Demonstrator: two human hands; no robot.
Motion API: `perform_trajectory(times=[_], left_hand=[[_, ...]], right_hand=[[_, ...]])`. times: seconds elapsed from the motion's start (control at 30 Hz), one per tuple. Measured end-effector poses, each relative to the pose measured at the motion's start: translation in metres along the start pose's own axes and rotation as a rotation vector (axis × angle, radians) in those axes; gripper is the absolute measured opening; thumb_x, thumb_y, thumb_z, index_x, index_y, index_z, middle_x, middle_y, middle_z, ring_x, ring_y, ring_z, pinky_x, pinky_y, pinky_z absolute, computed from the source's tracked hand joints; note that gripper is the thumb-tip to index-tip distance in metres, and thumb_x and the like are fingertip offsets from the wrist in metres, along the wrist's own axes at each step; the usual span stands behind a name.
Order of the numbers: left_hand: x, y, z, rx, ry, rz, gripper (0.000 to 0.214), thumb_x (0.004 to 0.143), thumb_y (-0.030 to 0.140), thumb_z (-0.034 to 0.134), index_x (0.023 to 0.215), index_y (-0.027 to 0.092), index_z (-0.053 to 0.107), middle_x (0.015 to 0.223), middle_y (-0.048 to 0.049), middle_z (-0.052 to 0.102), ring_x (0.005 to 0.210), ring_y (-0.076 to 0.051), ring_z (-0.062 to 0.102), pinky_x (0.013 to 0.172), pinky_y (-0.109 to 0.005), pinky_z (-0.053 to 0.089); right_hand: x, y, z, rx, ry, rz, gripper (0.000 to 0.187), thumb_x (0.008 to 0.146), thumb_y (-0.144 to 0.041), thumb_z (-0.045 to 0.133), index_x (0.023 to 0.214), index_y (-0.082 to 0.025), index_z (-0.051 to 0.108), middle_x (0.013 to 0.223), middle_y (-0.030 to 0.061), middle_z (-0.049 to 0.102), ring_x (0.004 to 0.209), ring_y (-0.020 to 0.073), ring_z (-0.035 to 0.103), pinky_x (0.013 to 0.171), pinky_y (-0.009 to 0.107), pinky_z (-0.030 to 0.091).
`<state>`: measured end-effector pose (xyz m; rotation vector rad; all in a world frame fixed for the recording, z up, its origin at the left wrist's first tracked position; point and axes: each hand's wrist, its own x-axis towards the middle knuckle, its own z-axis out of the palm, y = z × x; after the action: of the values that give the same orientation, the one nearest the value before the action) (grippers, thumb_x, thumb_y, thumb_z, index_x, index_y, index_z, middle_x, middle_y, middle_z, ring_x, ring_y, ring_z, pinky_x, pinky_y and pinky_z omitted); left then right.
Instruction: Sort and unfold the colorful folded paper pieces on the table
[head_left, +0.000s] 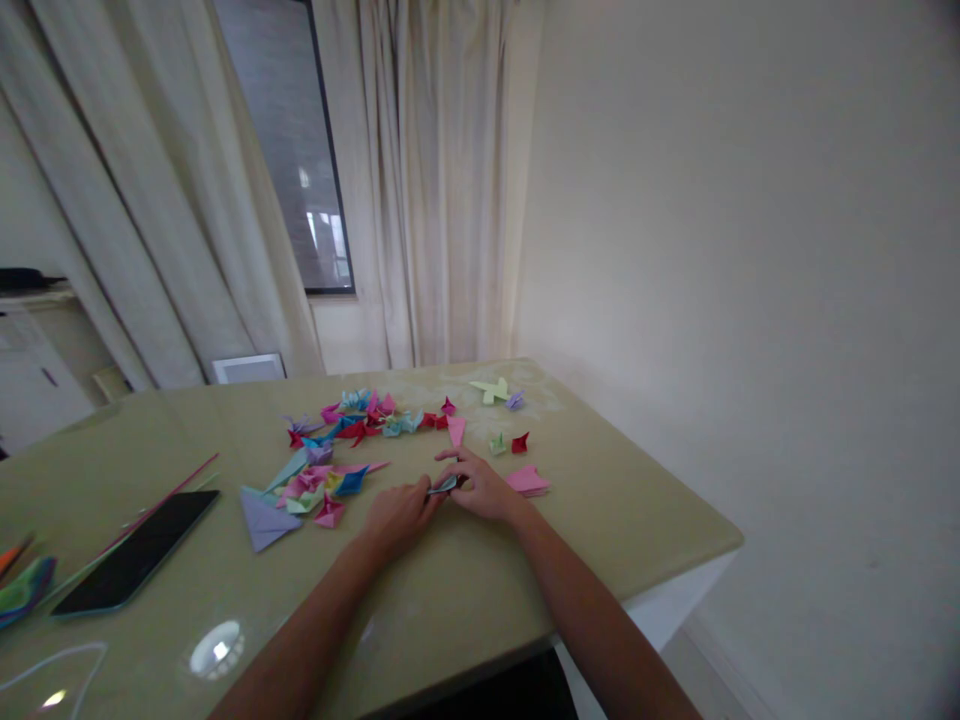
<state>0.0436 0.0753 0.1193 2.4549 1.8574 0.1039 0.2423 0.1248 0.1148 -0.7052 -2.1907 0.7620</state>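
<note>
Both my hands meet at the middle of the olive-green table [465, 590]. My left hand [399, 515] and my right hand [480, 486] pinch a small folded piece of pale blue-green paper [444, 486] between their fingertips, pressing it against the tabletop. Right of my right hand lies a pink folded paper [527, 481]. Left of my left hand sits a heap of coloured origami pieces [319, 488], with a lilac folded triangle [264, 518] at its near edge.
More folded paper shapes [375, 415] are strewn toward the far side, with a pale green piece [489, 390] near the back. A dark tablet [139, 562] and thin pink sticks [161, 505] lie at the left. The table's right edge [675, 480] stands near a plain wall. Curtains and a window are behind.
</note>
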Motion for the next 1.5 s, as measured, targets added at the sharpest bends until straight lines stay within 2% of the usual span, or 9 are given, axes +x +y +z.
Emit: perform_trajectory(times=[0.23,0.43,0.53,0.7,0.83,1.07,1.3,1.4,1.5], left_hand=[[0.000,-0.002,0.001,-0.009,0.006,0.013,0.047,0.109,0.050,0.024,0.113,0.020,0.060,0.106,-0.0150,0.079,0.099,-0.032,0.076,0.078,-0.037,0.050],[-0.002,-0.001,-0.001,-0.027,0.009,0.007,0.045,0.110,0.047,0.023,0.115,0.020,0.059,0.107,-0.0133,0.079,0.101,-0.031,0.076,0.079,-0.036,0.050],[-0.003,0.000,-0.002,-0.052,0.017,0.003,0.044,0.110,0.049,0.025,0.120,0.020,0.057,0.107,-0.0134,0.079,0.102,-0.031,0.076,0.080,-0.035,0.049],[-0.001,0.001,-0.001,-0.066,0.014,-0.004,0.042,0.110,0.047,0.026,0.114,0.020,0.057,0.110,-0.0144,0.078,0.104,-0.030,0.075,0.083,-0.036,0.049],[0.000,0.000,0.001,-0.074,0.018,-0.019,0.039,0.110,0.046,0.025,0.116,0.020,0.054,0.112,-0.0146,0.078,0.105,-0.029,0.075,0.081,-0.035,0.050],[0.001,-0.003,0.004,-0.052,0.048,-0.014,0.037,0.111,0.044,0.025,0.116,0.021,0.054,0.115,-0.0148,0.077,0.106,-0.029,0.074,0.081,-0.034,0.050],[0.000,-0.003,0.004,-0.061,0.072,-0.001,0.038,0.112,0.041,0.024,0.112,0.021,0.056,0.112,-0.0122,0.076,0.104,-0.028,0.074,0.080,-0.034,0.048],[0.000,-0.004,0.003,-0.080,0.077,-0.001,0.037,0.112,0.041,0.024,0.111,0.022,0.056,0.111,-0.0113,0.076,0.104,-0.027,0.074,0.080,-0.033,0.047],[0.000,-0.004,0.002,-0.099,0.078,-0.006,0.036,0.112,0.040,0.025,0.111,0.022,0.056,0.111,-0.0111,0.076,0.104,-0.026,0.074,0.079,-0.032,0.046]], right_hand=[[0.000,-0.001,0.003,0.069,0.006,0.042,0.033,0.079,0.004,0.063,0.096,-0.020,0.079,0.134,0.0075,0.061,0.097,0.0146,0.069,0.083,0.027,0.056],[0.001,0.002,0.005,0.023,0.067,0.032,0.028,0.079,0.001,0.067,0.090,-0.021,0.081,0.128,0.0063,0.065,0.107,0.0180,0.068,0.090,0.029,0.056],[0.000,0.002,0.005,0.023,0.074,0.038,0.031,0.078,0.001,0.066,0.090,-0.022,0.082,0.124,0.0057,0.068,0.106,0.0182,0.069,0.089,0.030,0.056],[0.000,0.004,0.004,0.006,0.120,-0.005,0.031,0.078,-0.001,0.068,0.089,-0.024,0.084,0.121,0.0054,0.071,0.106,0.0188,0.070,0.094,0.032,0.055],[0.000,0.007,0.005,0.018,0.156,-0.021,0.031,0.078,-0.004,0.069,0.092,-0.026,0.086,0.117,0.0048,0.073,0.099,0.0178,0.071,0.091,0.032,0.057],[0.001,0.007,0.007,0.020,0.151,-0.019,0.033,0.079,-0.004,0.067,0.095,-0.026,0.086,0.103,0.0038,0.078,0.092,0.0175,0.073,0.090,0.031,0.057],[0.001,0.001,0.005,-0.001,0.145,-0.030,0.031,0.082,-0.004,0.068,0.098,-0.024,0.085,0.099,0.0045,0.078,0.089,0.0172,0.072,0.086,0.029,0.056],[0.001,-0.001,0.005,0.001,0.125,-0.035,0.025,0.086,-0.008,0.070,0.100,-0.022,0.084,0.098,0.0052,0.077,0.089,0.0175,0.071,0.086,0.029,0.055],[0.003,-0.001,0.005,0.031,0.122,0.006,0.016,0.095,-0.021,0.068,0.101,-0.022,0.083,0.091,0.0041,0.076,0.076,0.0156,0.068,0.079,0.028,0.055]])
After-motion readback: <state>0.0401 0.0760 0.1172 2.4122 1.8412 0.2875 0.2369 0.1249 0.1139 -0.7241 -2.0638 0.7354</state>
